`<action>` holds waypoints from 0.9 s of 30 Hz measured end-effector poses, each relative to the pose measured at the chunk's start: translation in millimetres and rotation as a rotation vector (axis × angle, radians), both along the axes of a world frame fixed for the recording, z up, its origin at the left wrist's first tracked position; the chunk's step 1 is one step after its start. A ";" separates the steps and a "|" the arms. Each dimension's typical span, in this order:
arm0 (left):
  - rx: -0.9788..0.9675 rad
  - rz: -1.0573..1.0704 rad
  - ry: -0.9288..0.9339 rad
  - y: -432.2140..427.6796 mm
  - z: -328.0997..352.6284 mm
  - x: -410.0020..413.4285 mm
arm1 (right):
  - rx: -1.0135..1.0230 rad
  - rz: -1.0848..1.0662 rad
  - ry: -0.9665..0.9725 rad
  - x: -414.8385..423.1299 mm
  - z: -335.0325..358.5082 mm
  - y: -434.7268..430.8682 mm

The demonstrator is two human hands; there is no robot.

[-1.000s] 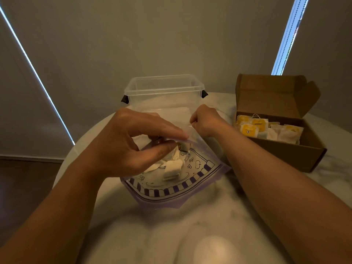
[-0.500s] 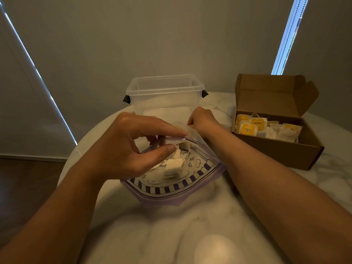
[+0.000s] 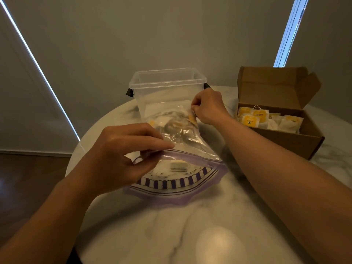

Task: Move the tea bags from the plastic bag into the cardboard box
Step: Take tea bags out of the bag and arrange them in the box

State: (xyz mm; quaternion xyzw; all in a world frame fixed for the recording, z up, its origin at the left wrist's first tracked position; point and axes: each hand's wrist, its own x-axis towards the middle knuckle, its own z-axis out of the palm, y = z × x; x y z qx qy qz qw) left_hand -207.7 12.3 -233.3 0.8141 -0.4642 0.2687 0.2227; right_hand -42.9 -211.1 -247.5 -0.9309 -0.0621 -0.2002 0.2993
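A clear plastic bag (image 3: 182,180) with a purple zip rim and purple striped print lies open on the marble table, its mouth toward me. My left hand (image 3: 118,159) pinches the upper rim of the mouth. My right hand (image 3: 206,106) pinches the far end of the bag and holds it lifted off the table. Several tea bags (image 3: 179,165) show through the plastic, white with yellow tags. An open cardboard box (image 3: 285,143) stands at the right, with several more tea bags (image 3: 255,117) inside.
A clear, lidless plastic tub (image 3: 167,88) with black side clips stands just behind the bag. The round marble table (image 3: 171,225) ends close on the left, with dark floor below. The box lid stands upright at the back right.
My right hand has moved up and away with the far end of the bag, stretching it out. My left hand has shifted lower and nearer while keeping the rim pinched.
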 end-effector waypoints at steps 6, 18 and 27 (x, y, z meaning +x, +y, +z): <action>0.046 -0.028 -0.067 6.3 -18.1 -11.3 | -0.059 -0.010 -0.016 -2.2 12.4 -11.7; 0.160 -0.031 -0.161 7.7 -51.9 -26.1 | -0.109 0.084 0.012 -16.1 31.4 -33.1; 0.165 -0.024 -0.203 7.0 -48.5 -23.2 | 0.030 0.167 0.019 -21.6 35.8 -35.5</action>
